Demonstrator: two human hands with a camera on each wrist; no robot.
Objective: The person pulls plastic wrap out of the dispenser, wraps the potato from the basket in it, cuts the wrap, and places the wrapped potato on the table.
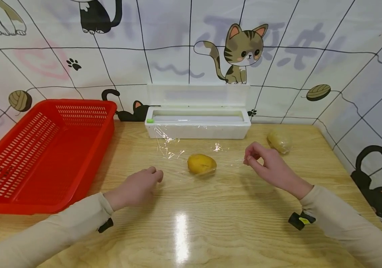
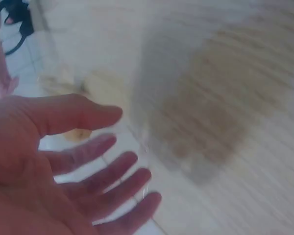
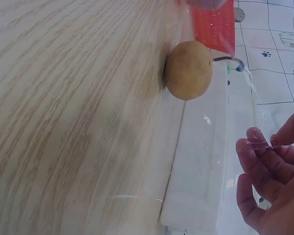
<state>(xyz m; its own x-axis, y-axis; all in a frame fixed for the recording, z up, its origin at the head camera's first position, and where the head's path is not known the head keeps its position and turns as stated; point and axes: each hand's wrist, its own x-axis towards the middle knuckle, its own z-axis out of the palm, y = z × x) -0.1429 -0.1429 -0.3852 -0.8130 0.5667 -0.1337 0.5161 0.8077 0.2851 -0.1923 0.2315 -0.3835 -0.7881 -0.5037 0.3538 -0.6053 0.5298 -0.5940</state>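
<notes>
A yellow potato [image 1: 201,164] lies mid-table with clear cling film [image 1: 171,149] over and around it. The film runs from the front of a white cling film box [image 1: 197,128], whose lid stands up. My right hand [image 1: 273,167] pinches a corner of the film between thumb and fingers, to the right of the potato; the right wrist view shows the film edge at the fingertips [image 3: 255,134]. To the potato's left, my left hand [image 1: 137,188] hovers over the table, its fingers spread and holding nothing in the left wrist view.
A red plastic basket [image 1: 48,206] takes up the left side of the table. Another potato [image 1: 279,141], wrapped in film, sits at the back right. A cat-patterned sheet [image 1: 174,37] covers the wall behind and to the right.
</notes>
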